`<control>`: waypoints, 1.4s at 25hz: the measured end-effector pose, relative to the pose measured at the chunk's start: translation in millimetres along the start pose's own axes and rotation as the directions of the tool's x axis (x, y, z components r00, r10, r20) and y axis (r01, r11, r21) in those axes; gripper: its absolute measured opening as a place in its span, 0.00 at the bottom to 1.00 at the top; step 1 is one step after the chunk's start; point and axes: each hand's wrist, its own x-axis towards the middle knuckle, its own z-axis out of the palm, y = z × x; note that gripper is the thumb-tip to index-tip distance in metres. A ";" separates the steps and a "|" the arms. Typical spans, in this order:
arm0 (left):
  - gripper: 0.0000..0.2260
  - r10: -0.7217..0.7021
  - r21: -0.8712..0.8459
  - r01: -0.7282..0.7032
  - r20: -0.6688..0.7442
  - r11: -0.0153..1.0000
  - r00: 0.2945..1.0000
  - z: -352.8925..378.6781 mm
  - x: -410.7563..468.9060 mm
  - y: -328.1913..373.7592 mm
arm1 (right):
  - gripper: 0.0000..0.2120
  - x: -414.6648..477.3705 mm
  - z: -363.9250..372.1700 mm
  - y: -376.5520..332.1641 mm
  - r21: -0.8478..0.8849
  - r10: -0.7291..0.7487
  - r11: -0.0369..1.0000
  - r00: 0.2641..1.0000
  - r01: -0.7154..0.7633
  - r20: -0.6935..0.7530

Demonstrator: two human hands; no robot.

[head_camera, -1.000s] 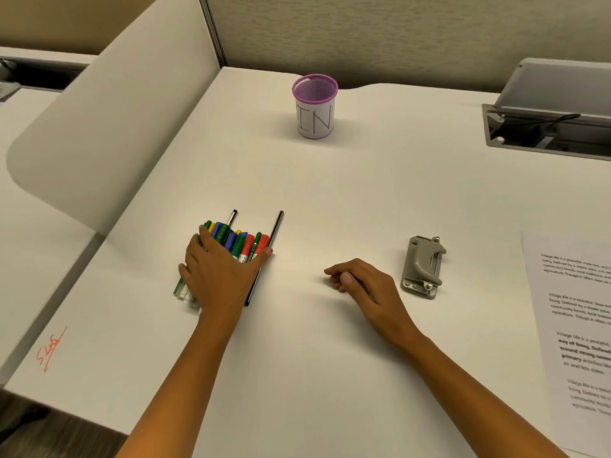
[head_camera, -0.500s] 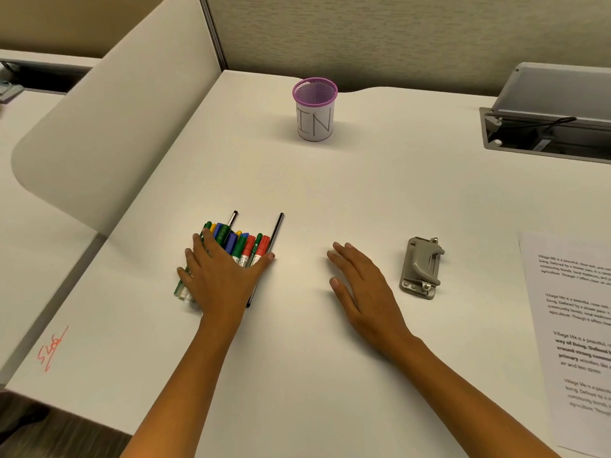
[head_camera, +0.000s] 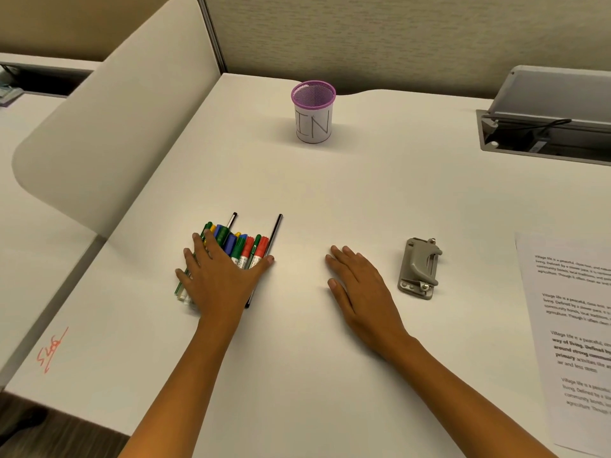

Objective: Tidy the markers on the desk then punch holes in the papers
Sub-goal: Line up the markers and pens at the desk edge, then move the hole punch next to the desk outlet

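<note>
Several markers (head_camera: 243,247) in green, blue, red and yellow lie side by side on the white desk (head_camera: 330,193), with two thin black pens (head_camera: 274,231) among them. My left hand (head_camera: 220,277) lies flat over the bundle, fingers spread, thumb out to the right. My right hand (head_camera: 358,287) rests flat on the bare desk, fingers straight. A grey hole punch (head_camera: 419,267) sits just right of it. Printed papers (head_camera: 575,325) lie at the right edge. A purple mesh cup (head_camera: 313,111) labelled "IN" stands at the back.
A curved white divider panel (head_camera: 109,137) rises along the desk's left side. A grey cable tray (head_camera: 545,127) with an open lid is set into the back right. A red scribble (head_camera: 51,350) marks the near left corner of the desk.
My right hand went from loosely curled to flat with straight fingers on the desk. My left hand stayed over the markers.
</note>
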 end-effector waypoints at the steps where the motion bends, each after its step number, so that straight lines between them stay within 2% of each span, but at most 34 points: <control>1: 0.55 0.001 0.000 -0.001 -0.001 1.000 1.000 0.0 -0.6 -0.4 | 0.21 -0.2 0.2 -0.2 0.004 -0.001 1.000 1.000 0.001 -0.003; 5: 0.56 0.012 0.023 -0.012 0.009 1.000 1.000 -2.4 -4.1 0.3 | 0.21 -0.4 -0.9 0.4 0.009 -0.012 1.000 1.000 0.012 -0.015; 7: 0.54 0.043 0.041 -0.041 -0.045 0.998 0.998 -5.8 -7.1 4.8 | 0.21 -0.4 -1.2 -0.7 0.023 -0.012 1.000 1.000 0.012 -0.014; 10: 0.48 0.201 0.008 -0.203 -0.196 0.979 0.960 -8.1 -21.5 19.6 | 0.19 -1.0 -6.0 -3.9 0.086 -0.009 0.996 0.998 0.014 -0.067; 13: 0.39 0.383 -0.105 -0.414 -0.231 0.904 0.894 0.7 -47.7 43.4 | 0.16 -4.6 -18.5 1.3 0.001 -0.061 0.998 0.959 0.064 -0.277; 15: 0.35 0.466 -0.175 -0.487 -0.150 0.856 0.872 11.7 -63.6 58.0 | 0.17 -8.2 -28.5 10.0 -0.017 0.021 0.999 0.899 -0.031 -0.438; 17: 0.34 0.509 -0.208 -0.501 -0.015 0.840 0.861 24.3 -73.7 70.0 | 0.18 -12.2 -38.5 18.2 0.026 0.191 0.978 0.828 -0.209 -0.526; 19: 0.33 0.519 -0.182 -0.498 0.095 0.848 0.849 37.3 -77.5 79.9 | 0.22 -14.2 -45.0 25.4 0.078 0.371 0.919 0.778 -0.387 -0.508; 21: 0.32 0.535 -0.105 -0.525 0.141 0.845 0.833 46.7 -77.3 88.1 | 0.25 -15.3 -48.6 30.8 0.063 0.460 0.870 0.758 -0.489 -0.463; 25: 0.32 0.550 -0.007 -0.557 0.172 0.831 0.818 53.6 -75.4 93.2 | 0.25 -18.4 -55.7 41.3 0.031 0.390 0.911 0.836 -0.411 -0.386; 28: 0.32 0.567 0.057 -0.580 0.154 0.813 0.810 55.6 -77.3 90.2 | 0.28 -23.3 -67.2 52.3 -0.088 0.238 0.955 0.911 -0.283 -0.337; 30: 0.31 0.567 0.046 -0.578 0.147 0.815 0.811 55.8 -77.9 90.5 | 0.29 -26.2 -76.2 59.9 -0.162 0.143 0.965 0.934 -0.204 -0.327; 33: 0.31 0.566 0.036 -0.576 0.142 0.817 0.812 56.0 -78.1 91.0 | 0.25 -34.8 -80.3 63.0 -0.085 0.102 0.985 0.902 -0.151 -0.420; 34: 0.31 0.565 0.031 -0.574 0.143 0.818 0.813 56.0 -78.2 90.8 | 0.25 -39.1 -76.7 60.1 -0.012 0.158 0.982 0.856 -0.188 -0.492; 35: 0.31 0.564 0.027 -0.573 0.143 0.819 0.813 56.0 -78.4 90.4 | 0.25 -42.6 -71.6 54.7 0.094 0.267 0.961 0.781 -0.260 -0.565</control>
